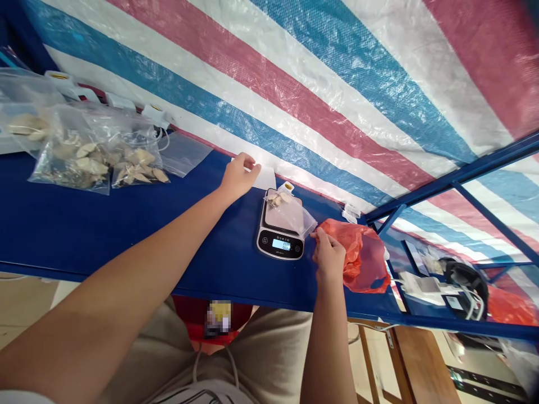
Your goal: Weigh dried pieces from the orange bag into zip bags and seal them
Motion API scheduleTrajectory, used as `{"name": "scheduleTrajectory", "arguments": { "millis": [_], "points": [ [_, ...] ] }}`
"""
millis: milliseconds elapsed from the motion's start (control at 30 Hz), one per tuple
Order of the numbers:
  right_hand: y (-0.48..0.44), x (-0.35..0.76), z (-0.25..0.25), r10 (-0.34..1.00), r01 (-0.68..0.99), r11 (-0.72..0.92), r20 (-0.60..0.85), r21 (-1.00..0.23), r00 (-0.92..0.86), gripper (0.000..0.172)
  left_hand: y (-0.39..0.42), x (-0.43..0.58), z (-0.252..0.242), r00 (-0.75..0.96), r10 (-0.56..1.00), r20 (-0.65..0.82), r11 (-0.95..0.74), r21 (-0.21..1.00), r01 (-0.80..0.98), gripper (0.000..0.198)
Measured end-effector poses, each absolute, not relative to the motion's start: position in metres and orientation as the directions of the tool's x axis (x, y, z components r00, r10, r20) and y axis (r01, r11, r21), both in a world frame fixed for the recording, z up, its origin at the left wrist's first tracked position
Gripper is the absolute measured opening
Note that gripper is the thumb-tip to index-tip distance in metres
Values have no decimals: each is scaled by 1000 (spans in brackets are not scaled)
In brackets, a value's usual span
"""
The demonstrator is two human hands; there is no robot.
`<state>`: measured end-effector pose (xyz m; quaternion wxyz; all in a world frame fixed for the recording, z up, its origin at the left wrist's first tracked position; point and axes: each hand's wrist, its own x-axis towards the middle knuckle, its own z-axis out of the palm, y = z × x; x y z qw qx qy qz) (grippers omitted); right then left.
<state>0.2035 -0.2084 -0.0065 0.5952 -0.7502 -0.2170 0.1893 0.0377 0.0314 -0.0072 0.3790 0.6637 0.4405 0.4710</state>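
A small digital scale sits on the blue table with a lit display. A clear plastic bag holding a few pale dried pieces lies on its platform. My right hand pinches the near corner of that bag, fingers closed. My left hand reaches past the scale and grips the edge of a white sheet by the striped tarp wall.
Several clear bags of pale dried pieces lie at the left, with an empty clear bag beside them. A red plastic bag lies right of the scale. White tape dispensers line the back. Another blue bench stands at right.
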Motion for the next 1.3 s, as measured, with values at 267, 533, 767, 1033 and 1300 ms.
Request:
{"name": "scheduleTrajectory", "arguments": {
  "millis": [267, 533, 767, 1033, 1300],
  "points": [
    [-227, 198, -27, 513, -71, -10, -66, -997, 856, 43, 37, 30, -25, 197, 925, 325, -367, 899, 240, 24],
    [-223, 207, -37, 455, 10, -20, 0, -1000, 890, 47, 43, 32, -32, 197, 944, 263, -305, 926, 224, 22],
    [-229, 208, -43, 474, 114, -41, 81, -993, 877, 54, 40, 31, -31, 32, 941, 337, -336, 920, 203, 40],
    [-229, 207, -43, 518, 330, -314, 131, -890, 846, 30, 35, 35, -31, 60, 944, 325, -330, 935, 131, 51],
    [-232, 205, -46, 489, 289, -179, 170, -940, 856, 37, 39, 33, -36, 56, 931, 360, -364, 914, 180, 40]
  ]
}}
